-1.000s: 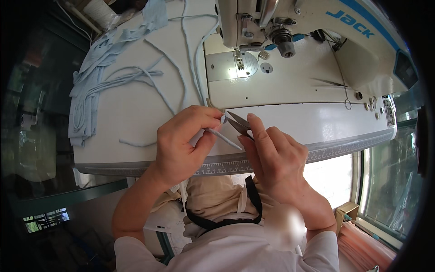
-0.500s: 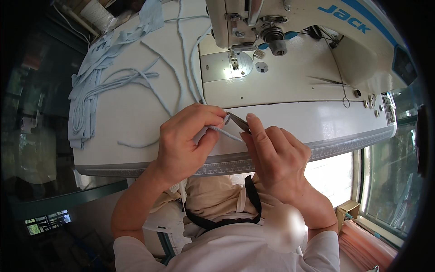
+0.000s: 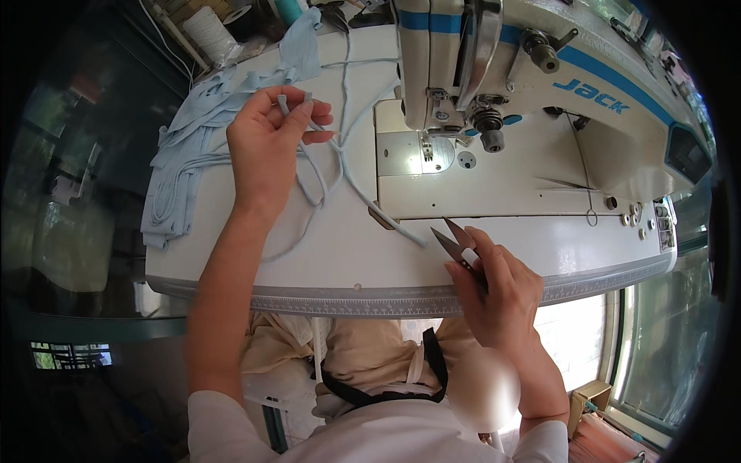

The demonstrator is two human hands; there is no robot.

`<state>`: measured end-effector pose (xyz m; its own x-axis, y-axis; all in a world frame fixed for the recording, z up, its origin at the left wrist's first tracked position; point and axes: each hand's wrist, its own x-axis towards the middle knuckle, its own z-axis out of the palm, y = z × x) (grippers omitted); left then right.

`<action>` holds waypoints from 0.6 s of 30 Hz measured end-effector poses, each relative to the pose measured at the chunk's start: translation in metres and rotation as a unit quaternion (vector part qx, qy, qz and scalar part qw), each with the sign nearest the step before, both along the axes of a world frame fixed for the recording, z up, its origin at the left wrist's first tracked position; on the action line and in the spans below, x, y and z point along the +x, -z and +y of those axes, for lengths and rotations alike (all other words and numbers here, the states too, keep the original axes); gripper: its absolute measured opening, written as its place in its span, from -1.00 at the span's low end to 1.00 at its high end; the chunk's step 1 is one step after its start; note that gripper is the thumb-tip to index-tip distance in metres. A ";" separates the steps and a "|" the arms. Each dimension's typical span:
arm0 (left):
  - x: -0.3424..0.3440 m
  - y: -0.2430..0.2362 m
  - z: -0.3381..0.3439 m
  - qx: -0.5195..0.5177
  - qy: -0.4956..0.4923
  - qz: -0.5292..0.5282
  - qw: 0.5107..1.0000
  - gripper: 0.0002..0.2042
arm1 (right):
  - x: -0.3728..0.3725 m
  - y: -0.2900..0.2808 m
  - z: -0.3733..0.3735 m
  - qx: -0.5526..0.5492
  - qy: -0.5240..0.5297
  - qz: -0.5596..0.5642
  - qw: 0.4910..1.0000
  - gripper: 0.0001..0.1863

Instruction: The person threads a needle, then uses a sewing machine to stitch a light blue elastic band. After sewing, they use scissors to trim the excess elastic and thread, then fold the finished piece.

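1. Head view: the left hand is closed by thumb and fingertips on the end of a pale blue fabric cord, pinched near the top of the hand and lifted just off the white sewing table.
2. The cord is seen running from that pinch down past the palm, looping across the table and ending beside the corner of the sewing machine bed.
3. The right hand is wrapped around a pair of thread snips, whose blades are parted and pointed toward the cord's free end, just short of it.
4. A pile of similar blue cords and fabric pieces is heaped at the table's left edge, near the left hand; a spool of white thread stands beyond it.
5. The cord would best be kept lightly taut by the pinching fingers, so that its end can be found without tangling in the loops.
6. The snips' open blades should be kept angled away from the left forearm and clear of the cord until a cut is wanted.
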<state>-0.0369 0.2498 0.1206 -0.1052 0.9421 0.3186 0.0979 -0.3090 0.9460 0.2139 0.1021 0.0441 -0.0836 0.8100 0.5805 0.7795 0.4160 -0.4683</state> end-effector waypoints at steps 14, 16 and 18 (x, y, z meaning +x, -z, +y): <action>0.030 0.011 -0.097 -0.084 0.181 -0.054 0.978 -0.80 | 0.003 -0.007 -0.015 -0.031 -0.074 0.102 0.992 -0.50; 0.034 0.019 -0.107 -0.158 0.204 -0.103 0.961 -0.80 | 0.003 -0.010 -0.018 -0.039 -0.096 0.086 0.991 -0.45; 0.033 0.028 -0.114 -0.202 0.216 -0.126 0.947 -0.80 | 0.003 -0.013 -0.019 -0.044 -0.101 0.054 0.992 -0.39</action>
